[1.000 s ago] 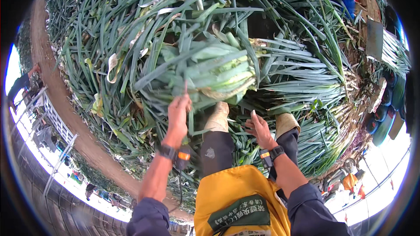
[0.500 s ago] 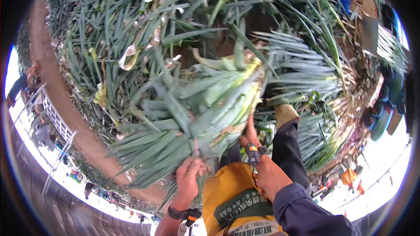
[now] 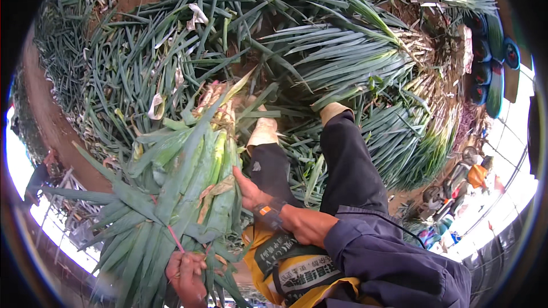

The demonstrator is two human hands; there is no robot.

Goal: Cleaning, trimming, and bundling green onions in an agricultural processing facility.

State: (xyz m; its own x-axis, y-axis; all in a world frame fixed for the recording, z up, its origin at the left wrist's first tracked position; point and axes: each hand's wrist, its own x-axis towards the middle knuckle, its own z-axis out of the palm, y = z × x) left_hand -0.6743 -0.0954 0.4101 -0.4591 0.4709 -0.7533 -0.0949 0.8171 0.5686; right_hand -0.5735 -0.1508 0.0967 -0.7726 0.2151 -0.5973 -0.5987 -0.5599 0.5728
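A large bundle of green onions (image 3: 191,171) hangs at my front left, its pale root ends pointing away and its leaves fanning toward me. My right hand (image 3: 251,191) grips its right side, with fingers partly hidden by the leaves. Around the leaves runs a thin pinkish-red string (image 3: 176,238). Low on the bundle, my left hand (image 3: 187,276) is closed with its fingertips pinching the end of this string. A dry brown leaf (image 3: 216,189) lies across the bundle near my right hand.
Loose green onions (image 3: 114,71) cover the ground ahead and left. Tied bundles (image 3: 354,60) lie at the right beyond my legs (image 3: 348,159). Blue-rimmed round containers (image 3: 482,74) stand at the far right. A dirt path (image 3: 48,120) curves along the left.
The bundle has swung left and turned, so its root ends now point away from me instead of right. Both hands have moved left with it, and my view has shifted.
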